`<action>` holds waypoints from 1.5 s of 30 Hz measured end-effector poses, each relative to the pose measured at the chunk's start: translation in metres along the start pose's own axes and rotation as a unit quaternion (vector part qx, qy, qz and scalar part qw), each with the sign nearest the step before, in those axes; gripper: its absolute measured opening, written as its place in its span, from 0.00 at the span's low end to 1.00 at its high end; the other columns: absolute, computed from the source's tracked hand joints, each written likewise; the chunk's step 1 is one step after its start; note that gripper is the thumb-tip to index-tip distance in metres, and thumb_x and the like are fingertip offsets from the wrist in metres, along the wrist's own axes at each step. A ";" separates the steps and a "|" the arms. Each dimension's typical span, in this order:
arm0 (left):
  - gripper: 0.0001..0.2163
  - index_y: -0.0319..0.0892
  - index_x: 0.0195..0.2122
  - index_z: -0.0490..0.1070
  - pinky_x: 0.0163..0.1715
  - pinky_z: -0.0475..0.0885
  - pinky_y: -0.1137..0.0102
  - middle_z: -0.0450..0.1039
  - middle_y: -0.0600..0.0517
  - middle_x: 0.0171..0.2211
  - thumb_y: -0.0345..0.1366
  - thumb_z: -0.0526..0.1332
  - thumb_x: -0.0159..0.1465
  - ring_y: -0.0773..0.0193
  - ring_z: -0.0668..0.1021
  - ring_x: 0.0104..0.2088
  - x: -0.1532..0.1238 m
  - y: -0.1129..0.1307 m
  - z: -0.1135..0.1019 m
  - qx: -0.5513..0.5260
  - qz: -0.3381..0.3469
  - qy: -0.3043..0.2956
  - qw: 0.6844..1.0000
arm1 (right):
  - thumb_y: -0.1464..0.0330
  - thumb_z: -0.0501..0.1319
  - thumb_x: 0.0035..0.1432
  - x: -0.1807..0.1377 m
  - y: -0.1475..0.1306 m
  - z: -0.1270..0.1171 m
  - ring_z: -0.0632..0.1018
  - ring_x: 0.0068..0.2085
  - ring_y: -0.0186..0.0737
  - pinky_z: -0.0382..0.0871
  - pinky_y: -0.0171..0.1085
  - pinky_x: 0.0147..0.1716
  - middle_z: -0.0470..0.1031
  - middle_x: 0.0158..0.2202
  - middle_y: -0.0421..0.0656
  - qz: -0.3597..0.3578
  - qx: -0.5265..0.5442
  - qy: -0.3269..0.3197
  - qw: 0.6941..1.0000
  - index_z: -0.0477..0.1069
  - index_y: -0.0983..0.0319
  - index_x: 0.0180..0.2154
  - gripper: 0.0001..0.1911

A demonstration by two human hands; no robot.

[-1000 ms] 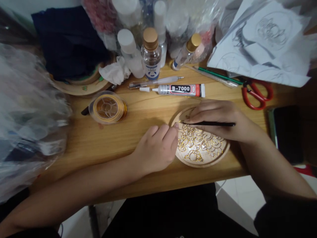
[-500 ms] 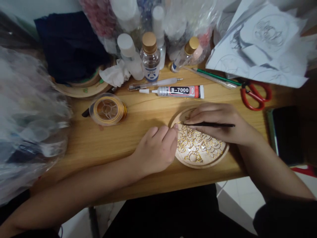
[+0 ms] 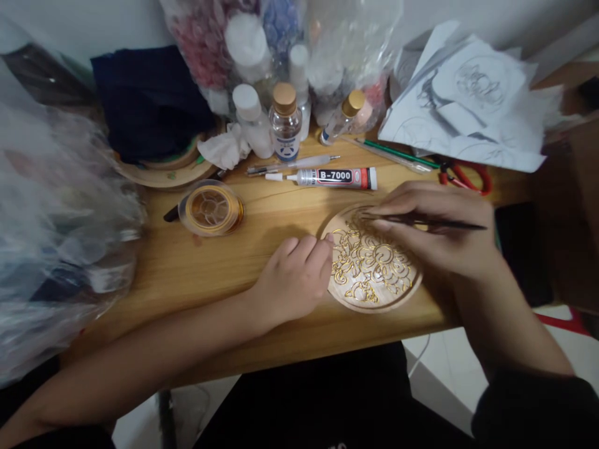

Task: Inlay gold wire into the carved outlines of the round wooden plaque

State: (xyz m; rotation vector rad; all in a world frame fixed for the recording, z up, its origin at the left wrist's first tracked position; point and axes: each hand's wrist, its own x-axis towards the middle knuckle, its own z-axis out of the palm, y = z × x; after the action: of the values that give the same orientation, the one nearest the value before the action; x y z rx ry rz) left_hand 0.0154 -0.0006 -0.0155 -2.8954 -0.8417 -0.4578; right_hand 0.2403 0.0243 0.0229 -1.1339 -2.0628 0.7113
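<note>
A round wooden plate [image 3: 335, 298] lies on the desk, bearing a flower pattern outlined in gold wire [image 3: 384, 254]. At its left edge my left hand [image 3: 294, 280] is closed, with fingers curled and a fingertip on the rim. My right hand [image 3: 435, 227] is over the plate's upper right side, pinching dark tweezers [image 3: 461, 224]. Their tips point left toward the top of the pattern, where blur hides whether they grip any wire. A spool of gold wire [image 3: 210, 209] rests left of the plate.
Behind the plate lie a B-7000 glue tube [image 3: 334, 177] and a pen-like tool [image 3: 299, 163]. Bottles [image 3: 285, 128] and plastic bags stand at the back. Sketch papers [image 3: 468, 118], red scissors [image 3: 477, 178] and a phone [image 3: 524, 249] are on the right; a large plastic bag [image 3: 70, 231] sits left.
My right hand with the tweezers has moved right and lifted away from my left fingers, uncovering more of the pattern. My left hand stays at the plate's edge. The camera view has shifted.
</note>
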 end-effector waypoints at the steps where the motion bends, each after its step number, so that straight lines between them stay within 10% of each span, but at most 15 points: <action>1: 0.12 0.24 0.47 0.70 0.26 0.58 0.66 0.70 0.47 0.27 0.24 0.51 0.68 0.61 0.72 0.31 0.000 0.000 0.000 -0.001 -0.001 -0.004 1.000 | 0.71 0.66 0.55 -0.002 -0.005 0.000 0.78 0.31 0.35 0.72 0.36 0.29 0.78 0.30 0.40 0.018 -0.020 0.029 0.999 0.77 0.57 0.37 0.05; 11: 0.14 0.25 0.47 0.71 0.27 0.58 0.66 0.70 0.48 0.27 0.24 0.48 0.69 0.62 0.71 0.30 0.000 0.002 -0.001 0.015 -0.006 0.006 1.000 | 0.73 0.64 0.56 -0.028 -0.003 0.039 0.78 0.30 0.37 0.71 0.36 0.28 0.78 0.30 0.43 0.025 -0.075 0.051 0.996 0.74 0.62 0.36 0.05; 45: 0.13 0.26 0.45 0.71 0.25 0.56 0.67 0.67 0.52 0.23 0.25 0.48 0.69 0.64 0.69 0.26 0.003 0.001 -0.002 0.042 0.005 0.028 0.999 | 0.76 0.64 0.55 -0.031 -0.007 0.044 0.78 0.31 0.38 0.74 0.37 0.30 0.76 0.30 0.44 -0.024 -0.130 0.044 0.990 0.70 0.61 0.37 0.08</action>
State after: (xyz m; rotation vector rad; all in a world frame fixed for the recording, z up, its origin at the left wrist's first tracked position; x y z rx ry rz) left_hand 0.0177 -0.0005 -0.0123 -2.7959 -0.8176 -0.4880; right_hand 0.2152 -0.0119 -0.0086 -1.2290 -2.1437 0.3680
